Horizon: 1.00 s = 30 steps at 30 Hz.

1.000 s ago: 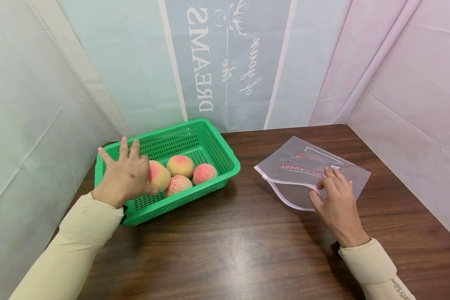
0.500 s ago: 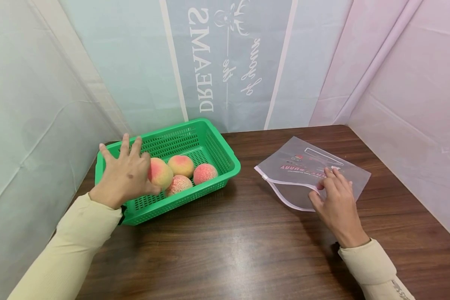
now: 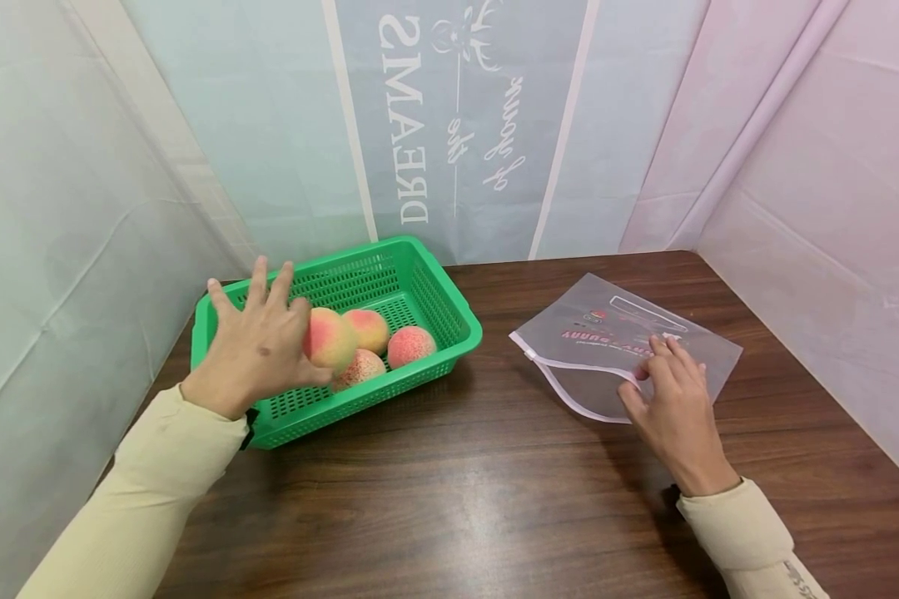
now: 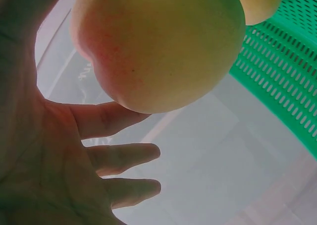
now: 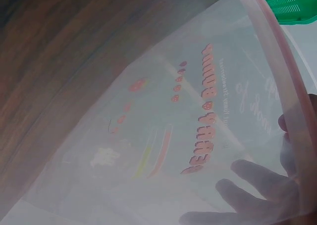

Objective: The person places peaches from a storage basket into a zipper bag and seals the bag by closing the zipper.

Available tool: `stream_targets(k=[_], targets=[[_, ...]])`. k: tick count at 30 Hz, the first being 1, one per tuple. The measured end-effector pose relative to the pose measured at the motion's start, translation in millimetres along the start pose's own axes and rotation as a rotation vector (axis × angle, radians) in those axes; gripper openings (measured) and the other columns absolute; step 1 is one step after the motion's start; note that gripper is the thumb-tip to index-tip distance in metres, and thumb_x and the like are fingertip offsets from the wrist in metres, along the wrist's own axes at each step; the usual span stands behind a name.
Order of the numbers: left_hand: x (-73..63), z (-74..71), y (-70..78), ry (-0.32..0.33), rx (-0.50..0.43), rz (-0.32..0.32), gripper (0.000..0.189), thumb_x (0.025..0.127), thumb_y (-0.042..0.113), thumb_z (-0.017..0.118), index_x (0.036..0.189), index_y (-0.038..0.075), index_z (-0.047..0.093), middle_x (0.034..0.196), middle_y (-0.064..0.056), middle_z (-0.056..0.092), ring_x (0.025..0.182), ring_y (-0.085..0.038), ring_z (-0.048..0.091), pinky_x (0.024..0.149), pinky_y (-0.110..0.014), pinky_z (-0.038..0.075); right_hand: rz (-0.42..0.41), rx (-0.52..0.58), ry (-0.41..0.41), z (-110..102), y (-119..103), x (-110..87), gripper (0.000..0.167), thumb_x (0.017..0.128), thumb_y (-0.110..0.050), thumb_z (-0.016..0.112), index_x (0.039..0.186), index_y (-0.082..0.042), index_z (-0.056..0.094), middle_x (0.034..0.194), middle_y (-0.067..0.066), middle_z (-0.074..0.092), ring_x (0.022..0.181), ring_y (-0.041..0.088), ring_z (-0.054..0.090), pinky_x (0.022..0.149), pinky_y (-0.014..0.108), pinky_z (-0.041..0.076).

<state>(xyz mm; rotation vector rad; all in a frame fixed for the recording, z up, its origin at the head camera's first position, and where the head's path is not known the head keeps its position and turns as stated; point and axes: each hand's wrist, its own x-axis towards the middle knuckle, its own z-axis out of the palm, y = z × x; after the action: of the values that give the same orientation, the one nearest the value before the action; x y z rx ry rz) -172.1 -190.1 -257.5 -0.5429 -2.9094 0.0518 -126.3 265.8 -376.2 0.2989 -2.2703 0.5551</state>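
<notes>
My left hand point(image 3: 258, 353) reaches into the green plastic basket point(image 3: 460, 320) and pinches a yellow-and-red peach point(image 3: 333, 339) between thumb and index finger; the other fingers stand spread away from it. In the left wrist view this peach point(image 4: 158, 51) fills the top. Beside it lie three more peaches: a yellow one point(image 3: 370, 329), a speckled one point(image 3: 363, 368) and a pinkish one point(image 3: 411, 346). On the right, my right hand point(image 3: 677, 408) pinches the mouth edge of a clear zipper bag point(image 3: 580, 312). Its mouth gapes; through the printed film point(image 5: 163, 131) the right fingers show.
The brown wooden table point(image 3: 449, 499) carries both basket and bag. Behind it hangs a pale blue-grey curtain point(image 3: 449, 125) with mirrored lettering. White sheeting closes off the left side point(image 3: 67, 216) and the right side point(image 3: 839, 233).
My left hand has moved slightly up and right, carrying the peach, which now overlaps its neighbours more. The right hand and zipper bag have stayed in place.
</notes>
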Motion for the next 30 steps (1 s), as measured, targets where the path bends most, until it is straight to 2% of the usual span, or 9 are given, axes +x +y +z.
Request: stream_targets(k=[6,18,30], targets=[[0.8,-5.5,10.1,0.030,0.020,0.021,0.077,0.061,0.055,0.088,0.100,-0.005,0.061,0.150,-0.037,0.032,0.141,-0.058,0.018,0.094,-0.088,0.010,-0.004,-0.009,0.001,0.2,1.0,0.3,0.016,0.070,0.004,0.066,0.079,0.002,0.053,0.123,0.035,0.061,0.120,0.053,0.053,0.093,0.080,0.030],[3.6,-4.8,21.6,0.121,0.016,0.067,0.080,0.059,0.062,0.085,0.099,-0.003,0.061,0.150,-0.034,0.035,0.142,-0.055,0.022,0.094,-0.086,0.016,-0.001,-0.003,-0.009,-1.3,1.3,1.0,0.018,0.068,0.005,0.067,0.078,0.002,0.053,0.122,0.035,0.061,0.119,0.053,0.054,0.089,0.080,0.034],[1.7,-1.3,33.7,0.167,-0.039,0.133,0.074,0.059,0.056,0.087,0.098,-0.001,0.060,0.151,-0.032,0.035,0.142,-0.054,0.023,0.094,-0.086,0.017,0.015,0.001,-0.038,-1.1,2.7,2.0,0.016,0.071,0.003,0.065,0.079,0.000,0.052,0.124,0.035,0.060,0.120,0.053,0.054,0.093,0.078,0.033]])
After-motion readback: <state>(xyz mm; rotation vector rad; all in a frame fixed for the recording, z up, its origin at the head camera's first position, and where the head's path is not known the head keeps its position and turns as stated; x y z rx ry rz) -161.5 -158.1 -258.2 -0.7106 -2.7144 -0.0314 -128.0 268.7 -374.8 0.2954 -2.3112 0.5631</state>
